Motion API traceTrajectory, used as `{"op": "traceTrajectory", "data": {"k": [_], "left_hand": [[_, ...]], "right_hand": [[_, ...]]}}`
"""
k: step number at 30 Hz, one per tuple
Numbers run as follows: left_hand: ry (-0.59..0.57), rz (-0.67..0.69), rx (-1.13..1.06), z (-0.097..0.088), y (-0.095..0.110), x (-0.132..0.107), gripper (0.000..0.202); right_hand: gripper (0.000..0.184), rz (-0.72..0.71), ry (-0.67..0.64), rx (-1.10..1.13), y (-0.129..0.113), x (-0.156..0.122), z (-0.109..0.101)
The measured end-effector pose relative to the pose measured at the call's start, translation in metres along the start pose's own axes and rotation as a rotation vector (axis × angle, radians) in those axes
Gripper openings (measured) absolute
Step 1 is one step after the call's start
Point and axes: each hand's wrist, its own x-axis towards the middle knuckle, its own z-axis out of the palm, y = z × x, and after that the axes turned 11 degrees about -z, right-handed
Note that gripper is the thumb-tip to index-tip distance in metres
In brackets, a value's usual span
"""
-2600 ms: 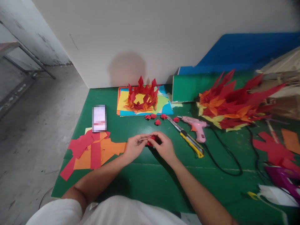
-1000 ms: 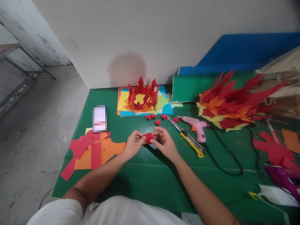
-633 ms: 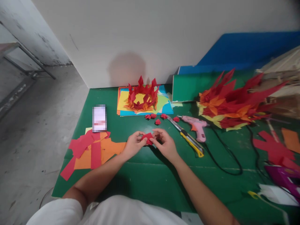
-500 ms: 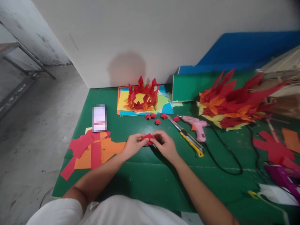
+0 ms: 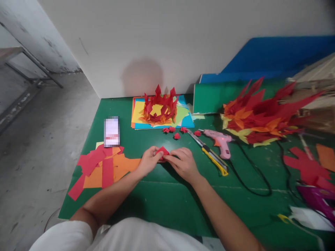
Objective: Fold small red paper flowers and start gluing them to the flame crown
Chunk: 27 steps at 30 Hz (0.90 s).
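A small folded piece of red paper [image 5: 162,152] is between my two hands above the green table. My left hand [image 5: 151,159] pinches its left side, thumb on top. The fingers of my right hand [image 5: 183,163] press together at its right edge, the thumb partly hidden. Just beyond lie several small folded red paper pieces [image 5: 177,136]. To the left, a heap of red and orange paper strips [image 5: 107,167] spreads near my left forearm. A yellow utility knife [image 5: 209,153] with its blade out lies right of my right hand, beside a pink glue gun [image 5: 220,141].
A red paper crown [image 5: 158,108] stands on coloured sheets [image 5: 136,115] against the white board. A larger red, orange and yellow paper piece [image 5: 261,118] is at the right. A phone [image 5: 112,132] lies at the left. The glue gun's black cord [image 5: 251,186] loops across the table [image 5: 162,202].
My right hand's fingers have shifted from pinching the red paper's upper right to lying flatter along its right edge. More of the paper's top face shows. My left hand keeps its hold.
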Motion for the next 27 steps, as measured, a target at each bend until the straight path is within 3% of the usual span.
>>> {"op": "traceTrajectory", "data": {"k": [12, 20, 27], "left_hand": [[-0.064, 0.026, 0.109, -0.002, -0.001, 0.0, 0.041], [-0.071, 0.06, 0.135, -0.001, -0.002, 0.0, 0.045], [-0.165, 0.046, 0.1, -0.002, -0.004, 0.0, 0.042]], "right_hand": [[0.014, 0.222, -0.034, 0.299, 0.004, -0.003, 0.005], [0.009, 0.333, 0.025, 0.284, -0.006, 0.006, 0.005], [0.006, 0.387, 0.05, 0.277, -0.004, 0.007, 0.007]]}}
